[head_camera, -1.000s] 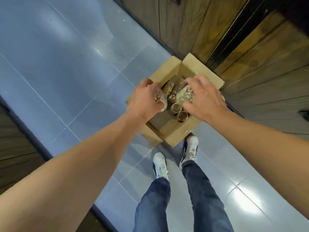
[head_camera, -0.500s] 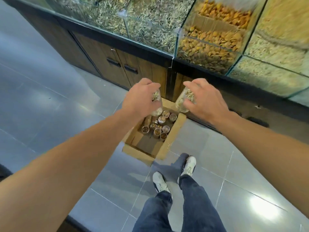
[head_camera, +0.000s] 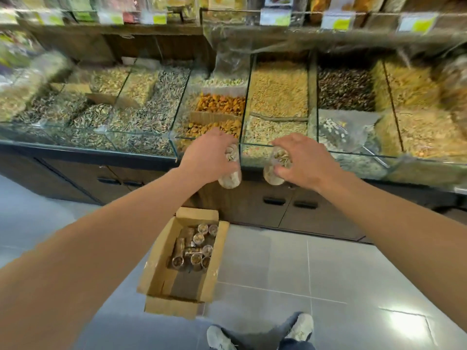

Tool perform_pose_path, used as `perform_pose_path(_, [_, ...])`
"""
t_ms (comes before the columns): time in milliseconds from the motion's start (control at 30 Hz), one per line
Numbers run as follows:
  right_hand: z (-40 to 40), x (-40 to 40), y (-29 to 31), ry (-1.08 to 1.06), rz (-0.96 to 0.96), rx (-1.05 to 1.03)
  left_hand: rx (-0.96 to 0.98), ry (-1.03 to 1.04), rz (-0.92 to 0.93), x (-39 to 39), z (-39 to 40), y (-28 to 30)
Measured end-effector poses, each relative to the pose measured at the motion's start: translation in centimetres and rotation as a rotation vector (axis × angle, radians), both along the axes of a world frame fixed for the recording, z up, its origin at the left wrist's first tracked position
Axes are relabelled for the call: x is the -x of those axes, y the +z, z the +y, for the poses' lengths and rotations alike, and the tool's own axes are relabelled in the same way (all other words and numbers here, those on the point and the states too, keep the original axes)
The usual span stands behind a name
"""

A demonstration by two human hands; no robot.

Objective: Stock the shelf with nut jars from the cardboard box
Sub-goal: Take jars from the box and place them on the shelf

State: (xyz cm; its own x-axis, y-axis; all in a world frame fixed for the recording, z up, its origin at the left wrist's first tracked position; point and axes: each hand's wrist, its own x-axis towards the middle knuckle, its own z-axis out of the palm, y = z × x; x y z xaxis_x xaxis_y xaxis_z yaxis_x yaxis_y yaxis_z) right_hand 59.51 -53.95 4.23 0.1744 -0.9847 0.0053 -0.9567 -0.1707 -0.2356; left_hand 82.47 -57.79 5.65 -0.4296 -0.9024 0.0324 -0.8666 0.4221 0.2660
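My left hand [head_camera: 208, 154] grips a clear nut jar [head_camera: 230, 173] from above, held in the air in front of the glass bins. My right hand [head_camera: 302, 160] grips a second nut jar [head_camera: 272, 173] the same way, a short gap to the right of the first. Both jars hang above the dark cabinet front. Below them on the floor sits the open cardboard box [head_camera: 161, 261], with several more jars [head_camera: 194, 248] lying and standing in its far half. The shelf [head_camera: 151, 25] with price labels runs along the top of the view, blurred.
Glass-fronted bins [head_camera: 141, 117] of seeds, nuts and dried fruit fill the counter ahead. Wooden cabinet doors [head_camera: 285, 205] with dark handles stand below them. Grey floor tiles [head_camera: 328, 274] lie to the right of the box. My shoes [head_camera: 300, 327] are at the bottom edge.
Both hands have lifted a jar each out of the box and risen to the level of the glass bins. The view has tilted up from the floor to the counter and shelf.
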Motion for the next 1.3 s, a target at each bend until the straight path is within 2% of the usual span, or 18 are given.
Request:
perform_pose_path(333, [-0.6,19.2,6.2,-0.186,-0.017,0.140,0.076,-0.077,0.061,18.8,-5.0,5.4])
perform_pose_path(600, [-6.4,29.0,8.2,-0.255,0.020,0.151,0.123,-0.126,0.035,30.2,-11.8,8.0])
perform_pose_path(1033, [-21.9,38.5,10.4,-0.374,0.003,0.155,0.124,-0.272,0.090,40.7,-30.1,10.3])
perform_pose_path(1300, [-29.7,43.6,12.8,-0.396,-0.059,0.275,0.141,-0.289,0.106,45.0,-37.9,11.1])
